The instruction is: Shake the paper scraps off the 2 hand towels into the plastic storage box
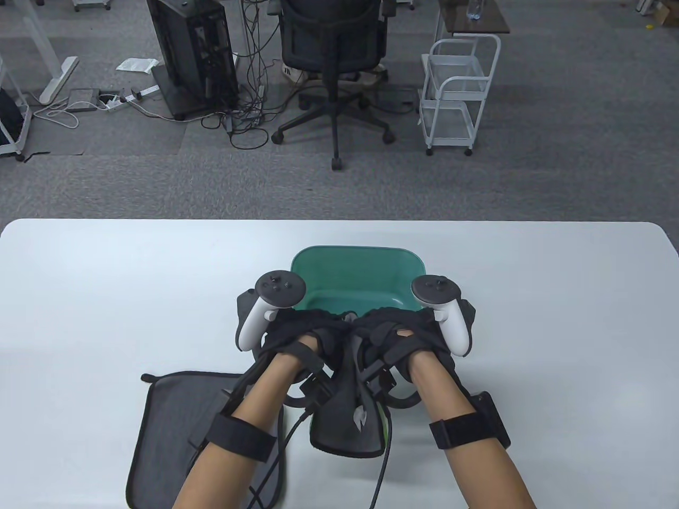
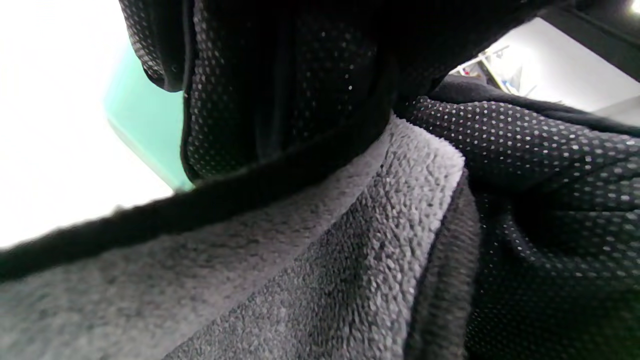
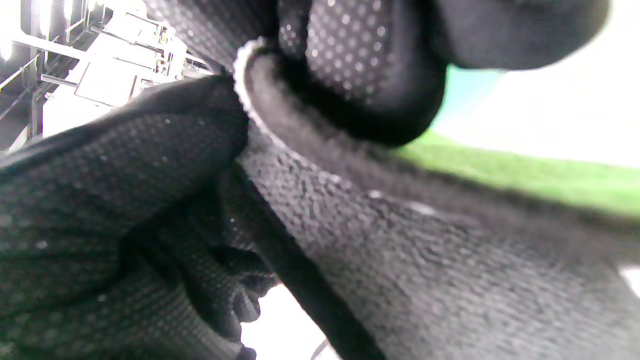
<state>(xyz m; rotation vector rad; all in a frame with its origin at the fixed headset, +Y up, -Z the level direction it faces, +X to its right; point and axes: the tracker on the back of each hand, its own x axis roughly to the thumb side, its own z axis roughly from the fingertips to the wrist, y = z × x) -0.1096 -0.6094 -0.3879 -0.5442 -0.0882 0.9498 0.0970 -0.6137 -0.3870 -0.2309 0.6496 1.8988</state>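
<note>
Gripping one dark grey hand towel [image 1: 347, 419] between them, both hands sit side by side right at the near rim of the green plastic storage box [image 1: 355, 275]. The left hand [image 1: 297, 339] and right hand [image 1: 395, 336] are nearly touching each other, fingers curled over the towel's top edge, and the cloth hangs down folded between the forearms, with its bottom edge close to the table [image 1: 106, 297]. A small white label [image 1: 360, 416] shows low on the hanging part.

Up close, the left wrist view shows dotted glove fingers [image 2: 280, 90] clamped over the fluffy towel's dark hem, with a sliver of the green box wall off to the left. The right wrist view is the same deal, a gloved fingertip [image 3: 360, 65] curled round the rolled hem, green behind it. So both hands are closed tight on the cloth, no doubt there.

The second towel [image 1: 170, 424] lies flat on the table by the near edge, to the left under the left forearm, its bound edges squared off and a little loop at the far left corner. It's near the hanging one but apart from the box.

Room-wise: the box sits about mid-table, with wide bare white surface to the left, right and beyond it up to the far edge. I can't make out any paper scraps on either towel or inside the box from these angles.
</note>
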